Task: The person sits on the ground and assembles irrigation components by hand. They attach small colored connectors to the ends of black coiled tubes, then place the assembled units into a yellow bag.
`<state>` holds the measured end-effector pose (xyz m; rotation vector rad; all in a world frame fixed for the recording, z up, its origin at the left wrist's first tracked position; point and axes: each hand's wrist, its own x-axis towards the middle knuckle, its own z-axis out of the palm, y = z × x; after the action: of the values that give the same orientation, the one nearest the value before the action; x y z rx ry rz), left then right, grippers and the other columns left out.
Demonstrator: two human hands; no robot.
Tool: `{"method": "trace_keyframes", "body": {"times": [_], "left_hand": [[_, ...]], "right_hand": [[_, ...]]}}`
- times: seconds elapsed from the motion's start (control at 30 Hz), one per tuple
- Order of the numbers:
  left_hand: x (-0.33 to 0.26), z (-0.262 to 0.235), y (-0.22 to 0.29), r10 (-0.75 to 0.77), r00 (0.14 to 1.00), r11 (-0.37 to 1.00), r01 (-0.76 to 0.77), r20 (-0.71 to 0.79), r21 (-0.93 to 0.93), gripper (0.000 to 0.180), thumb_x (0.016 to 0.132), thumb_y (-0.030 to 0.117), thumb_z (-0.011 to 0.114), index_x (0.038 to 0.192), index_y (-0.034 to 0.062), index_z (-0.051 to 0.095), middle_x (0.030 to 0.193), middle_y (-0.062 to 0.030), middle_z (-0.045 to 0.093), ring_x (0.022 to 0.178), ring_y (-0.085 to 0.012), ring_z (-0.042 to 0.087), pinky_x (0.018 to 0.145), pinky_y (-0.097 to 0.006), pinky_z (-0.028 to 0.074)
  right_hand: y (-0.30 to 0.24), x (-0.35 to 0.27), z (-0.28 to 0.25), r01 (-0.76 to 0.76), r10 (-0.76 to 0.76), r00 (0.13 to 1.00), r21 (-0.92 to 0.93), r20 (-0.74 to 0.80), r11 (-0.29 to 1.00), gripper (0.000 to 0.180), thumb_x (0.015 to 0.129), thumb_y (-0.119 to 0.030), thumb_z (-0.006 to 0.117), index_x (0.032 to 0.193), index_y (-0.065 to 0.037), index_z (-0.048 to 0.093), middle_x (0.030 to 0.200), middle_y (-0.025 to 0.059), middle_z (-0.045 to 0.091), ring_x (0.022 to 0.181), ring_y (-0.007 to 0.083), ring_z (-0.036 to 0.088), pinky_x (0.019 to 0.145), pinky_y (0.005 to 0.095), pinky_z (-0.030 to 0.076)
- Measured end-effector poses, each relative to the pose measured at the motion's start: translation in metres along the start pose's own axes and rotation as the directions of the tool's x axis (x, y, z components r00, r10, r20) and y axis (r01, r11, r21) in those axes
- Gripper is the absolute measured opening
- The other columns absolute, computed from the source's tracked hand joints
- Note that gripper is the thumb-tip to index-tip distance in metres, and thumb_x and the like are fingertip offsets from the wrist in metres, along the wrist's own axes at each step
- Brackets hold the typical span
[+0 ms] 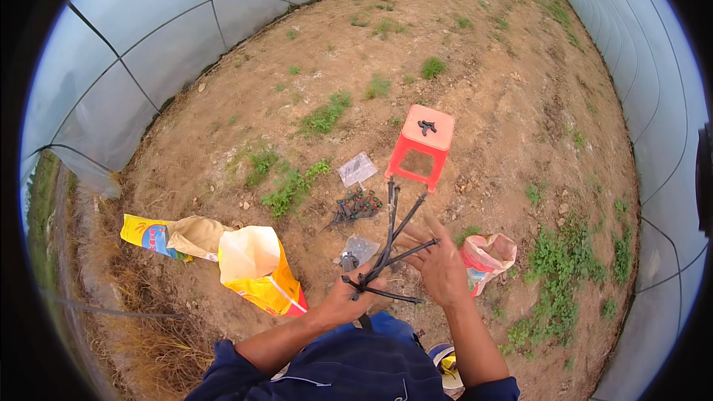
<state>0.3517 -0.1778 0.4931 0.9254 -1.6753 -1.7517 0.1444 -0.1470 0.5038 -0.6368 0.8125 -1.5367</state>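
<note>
Left hand (pixel 347 298) clenched on base of black dripper-tube bundle (pixel 391 245), tubes fanning up and rightward. Right hand (pixel 440 261) open, fingers spread, touching tube ends just right of grip. Beyond grip: clear plastic bag (pixel 362 247), dripper pile (pixel 356 206), red stool (pixel 421 146). Left: yellow sack (pixel 260 271). Right: pink bag (pixel 488 256).

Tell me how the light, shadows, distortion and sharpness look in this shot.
Head view: soft, even daylight through the plastic tunnel cover, with no hard shadows on the soil; strong fisheye bending curves the cover's frame lines and leaves black corners; the centre is sharp, so the left hand, right hand, black tubes and red stool read clearly; no glare.
</note>
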Motion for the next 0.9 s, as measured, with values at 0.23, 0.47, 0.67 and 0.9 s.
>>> {"method": "trace_keyframes", "body": {"times": [0.23,0.47,0.67,0.9], "left_hand": [[-0.013,0.001,-0.004,-0.016,0.986,0.982,-0.016,0.164,0.188,0.013,0.096,0.010,0.063,0.092,0.0011,0.054,0.071,-0.0114,0.048,0.065,-0.0211,0.045,0.061,-0.037,0.043],[-0.031,0.012,-0.023,0.103,0.960,0.989,-0.127,0.262,0.076,0.017,0.091,0.002,0.065,0.105,0.0005,0.055,0.089,-0.0148,0.065,0.084,-0.0268,0.066,0.075,-0.038,0.051],[-0.044,0.026,-0.022,0.064,0.905,0.996,-0.083,0.420,0.026,0.027,0.090,0.006,0.069,0.112,0.0002,0.055,0.096,-0.0186,0.067,0.093,-0.0338,0.068,0.080,-0.041,0.051],[-0.053,0.038,-0.016,0.080,0.798,0.997,-0.066,0.598,-0.046,0.033,0.094,0.014,0.067,0.121,-0.0005,0.055,0.107,-0.0202,0.064,0.104,-0.0358,0.064,0.086,-0.042,0.050]], "right_hand": [[-0.007,0.005,0.041,-0.086,0.095,0.993,0.131,-0.066,0.988,0.056,0.103,-0.047,0.050,0.138,-0.003,0.046,0.097,0.0122,0.061,0.070,0.0197,0.059,0.062,0.0371,0.051],[0.010,-0.048,0.059,0.011,-0.009,0.999,-0.078,0.031,0.997,0.039,0.107,-0.033,0.048,0.104,0.004,0.056,0.074,0.0047,0.055,0.071,0.0149,0.056,0.070,0.0313,0.048],[0.005,-0.086,0.043,0.030,-0.026,0.999,-0.191,0.022,0.981,0.043,0.105,-0.039,0.051,0.099,0.004,0.055,0.077,0.0065,0.055,0.074,0.0159,0.055,0.070,0.0329,0.048],[-0.005,-0.117,0.040,0.005,-0.018,0.996,-0.146,-0.087,0.989,0.039,0.104,-0.035,0.054,0.103,0.004,0.054,0.072,0.0066,0.051,0.065,0.0175,0.052,0.064,0.0353,0.047]]}}
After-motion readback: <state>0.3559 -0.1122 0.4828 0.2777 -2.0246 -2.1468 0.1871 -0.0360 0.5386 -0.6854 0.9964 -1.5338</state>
